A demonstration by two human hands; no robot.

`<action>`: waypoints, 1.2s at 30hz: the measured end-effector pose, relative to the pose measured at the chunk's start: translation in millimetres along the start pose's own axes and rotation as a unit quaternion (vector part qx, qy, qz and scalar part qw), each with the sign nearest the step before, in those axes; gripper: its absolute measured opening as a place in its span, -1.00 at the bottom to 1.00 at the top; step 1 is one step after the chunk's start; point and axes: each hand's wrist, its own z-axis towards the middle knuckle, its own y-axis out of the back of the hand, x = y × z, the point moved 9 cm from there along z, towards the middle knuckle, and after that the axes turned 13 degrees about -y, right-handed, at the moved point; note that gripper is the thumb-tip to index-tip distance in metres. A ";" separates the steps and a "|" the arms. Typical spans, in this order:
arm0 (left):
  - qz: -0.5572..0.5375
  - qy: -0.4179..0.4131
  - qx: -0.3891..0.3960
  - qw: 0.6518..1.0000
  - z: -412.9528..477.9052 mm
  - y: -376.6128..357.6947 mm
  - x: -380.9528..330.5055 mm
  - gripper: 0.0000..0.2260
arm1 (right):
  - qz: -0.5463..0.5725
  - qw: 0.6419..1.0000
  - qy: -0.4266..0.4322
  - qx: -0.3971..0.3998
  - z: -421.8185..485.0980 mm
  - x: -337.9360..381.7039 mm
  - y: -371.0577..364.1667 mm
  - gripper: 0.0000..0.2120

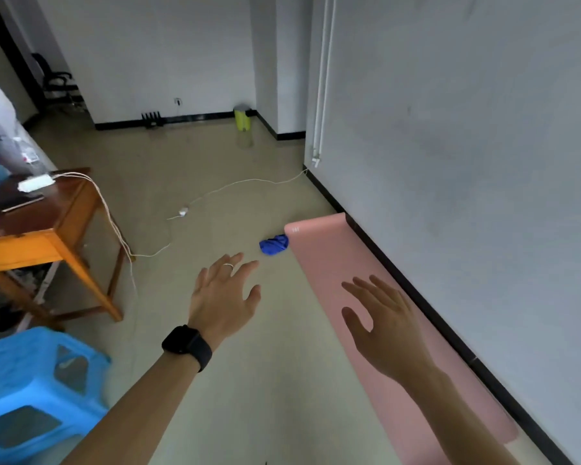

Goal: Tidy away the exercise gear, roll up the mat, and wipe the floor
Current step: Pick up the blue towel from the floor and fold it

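A pink exercise mat [319, 260] lies unrolled flat on the floor along the right wall. A crumpled blue cloth [274, 244] rests on the floor against the mat's far left corner. My left hand [223, 297] is stretched out over the bare floor, fingers spread, holding nothing; a ring and a black watch are on it. My right hand [381, 322] hovers above the middle of the mat, fingers apart and empty.
A wooden side table [51, 226] with a power strip stands at left; its white cable [215, 191] trails across the floor. A blue plastic stool [31, 391] is at the near left. A yellow bin [241, 118] stands by the far wall.
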 end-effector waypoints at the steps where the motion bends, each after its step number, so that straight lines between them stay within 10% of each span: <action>1: 0.003 -0.003 0.001 1.000 7.3 1.0 15.0 -0.57 | -0.003 1.000 0.001 0.003 13.2 13.7 -10.0 -0.54; 36: -0.003 0.010 0.105 0.994 583.2 -191.0 491.3 -0.54 | -0.027 0.995 -0.054 0.076 693.3 127.3 -360.0 -0.58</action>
